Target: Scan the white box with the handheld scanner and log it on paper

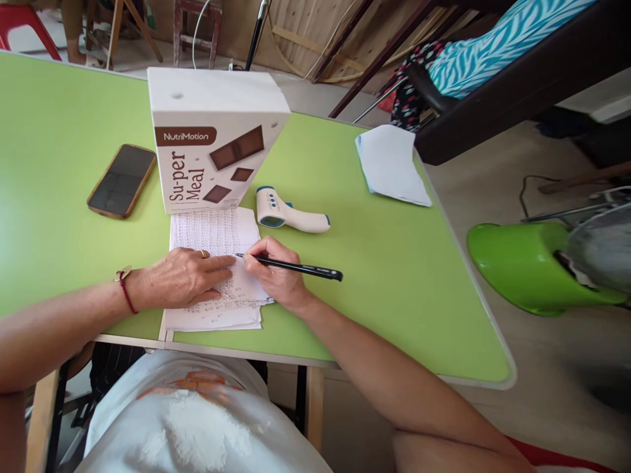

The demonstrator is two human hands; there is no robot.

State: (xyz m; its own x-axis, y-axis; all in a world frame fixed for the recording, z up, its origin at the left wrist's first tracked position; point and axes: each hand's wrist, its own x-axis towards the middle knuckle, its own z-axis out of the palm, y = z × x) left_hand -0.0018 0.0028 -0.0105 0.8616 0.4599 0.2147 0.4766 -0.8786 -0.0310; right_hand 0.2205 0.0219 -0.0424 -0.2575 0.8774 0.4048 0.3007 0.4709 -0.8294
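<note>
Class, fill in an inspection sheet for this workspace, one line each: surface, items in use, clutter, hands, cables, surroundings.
Surface: green tabletop with a pale edge.
Items in use: handwritten papers, lying near the table's front edge; black pen, its tip at the papers.
Clutter: phone, white box standing at the papers' far end, white-and-blue handheld thermometer, white sheets at far right.
Hands: left hand flat on the papers; right hand gripping the pen in its fingers.
Cables: thin dark cord on the floor, right; none seen on the tabletop.
Surroundings: green plastic item at right; red stool, far left.
</note>
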